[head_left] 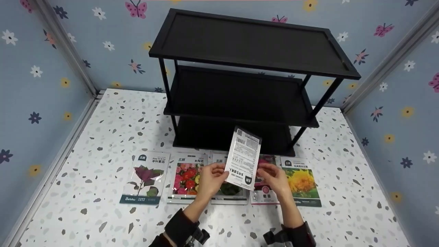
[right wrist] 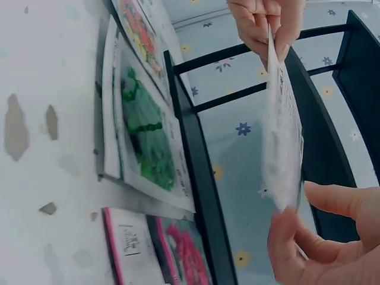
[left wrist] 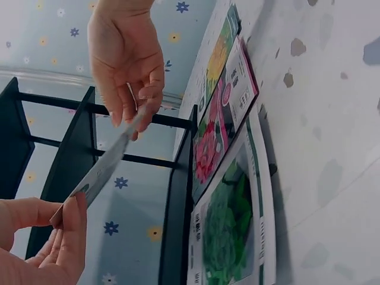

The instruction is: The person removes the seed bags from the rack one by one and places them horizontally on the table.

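Observation:
Above the table I hold up a white seed packet (head_left: 243, 157), its printed back facing me. My left hand (head_left: 222, 172) pinches its lower left edge and my right hand (head_left: 263, 170) pinches its lower right edge. The left wrist view shows the packet (left wrist: 101, 169) edge-on between my left hand (left wrist: 62, 217) below and my right hand (left wrist: 133, 116) above. From the right wrist, the packet (right wrist: 282, 136) hangs between my right hand (right wrist: 291, 217) and left hand (right wrist: 270, 35). Under it lie a green-leaf packet (head_left: 229, 190) and a pink-flower packet (head_left: 262, 193).
Other seed packets lie in a row on the speckled table (head_left: 103, 116): a purple-leaf one (head_left: 145, 178), a red-flower one (head_left: 188, 178) and a yellow-flower one (head_left: 301, 181). A black three-tier shelf (head_left: 247, 44) stands just behind them. Flowered walls enclose three sides.

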A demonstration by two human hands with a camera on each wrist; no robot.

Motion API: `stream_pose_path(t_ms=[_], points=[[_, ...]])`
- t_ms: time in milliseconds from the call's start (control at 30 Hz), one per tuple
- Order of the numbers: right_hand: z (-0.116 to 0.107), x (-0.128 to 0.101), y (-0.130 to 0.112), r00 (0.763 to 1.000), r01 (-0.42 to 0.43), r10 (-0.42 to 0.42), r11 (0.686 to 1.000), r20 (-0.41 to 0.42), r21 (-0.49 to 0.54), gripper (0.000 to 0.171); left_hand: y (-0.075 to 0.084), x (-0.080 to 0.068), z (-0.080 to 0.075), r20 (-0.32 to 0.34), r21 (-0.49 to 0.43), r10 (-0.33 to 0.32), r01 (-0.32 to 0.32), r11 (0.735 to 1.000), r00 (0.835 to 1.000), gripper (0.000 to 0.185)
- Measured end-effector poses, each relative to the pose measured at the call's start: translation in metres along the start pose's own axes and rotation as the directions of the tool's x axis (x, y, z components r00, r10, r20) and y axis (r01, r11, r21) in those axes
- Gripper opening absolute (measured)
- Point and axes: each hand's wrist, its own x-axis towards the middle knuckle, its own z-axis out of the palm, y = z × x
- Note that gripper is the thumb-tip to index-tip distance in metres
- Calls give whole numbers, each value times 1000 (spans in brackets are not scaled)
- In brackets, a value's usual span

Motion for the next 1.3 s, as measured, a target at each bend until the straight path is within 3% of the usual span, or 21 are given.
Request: stream_pose_path(t_ms=[133,200,267,333,433,600,800,867,933,1067,1167,1233,1300], points=[[1,-2,-5,998,59,-61,997,32,58,37,6,-3,3,-12,108,110,-108,988,994,12],[-1,2,4,989,101,-116,983,94,151,40,8,-6,5,-7,165,157,-153,974,988,11],[0,1,2,985,81,-111,974,130,213,43,9,-8,8,-3,243,218,-211,947,976,12],[0,0,0,983,40,-87,961,162,273,45,8,-12,11,5,326,301,-287,901,953,12],[3,-9,-15,985,-45,-13,945,174,324,46,6,-17,15,31,445,419,-387,808,908,13],[4,-13,-16,982,-75,1,921,190,383,48,0,-22,20,100,579,552,-500,645,828,17],[5,-16,-12,984,-135,77,908,159,397,45,-13,-21,23,222,700,698,-610,371,680,22],[6,-16,-10,985,-154,101,890,142,429,44,-17,-21,23,255,718,725,-627,301,640,23],[7,-15,-8,985,-161,117,870,123,465,43,-20,-20,24,278,727,740,-638,255,612,23],[8,-16,-5,986,-168,143,856,87,490,36,-24,-19,24,309,728,739,-649,221,598,21],[8,-17,-4,989,-150,131,844,73,514,31,-24,-19,24,314,725,723,-647,236,615,20],[8,-18,-3,991,-131,117,837,60,532,27,-23,-20,24,292,705,705,-644,298,646,21],[8,-18,-3,993,-117,107,823,50,555,23,-21,-20,23,240,664,673,-624,412,699,26]])
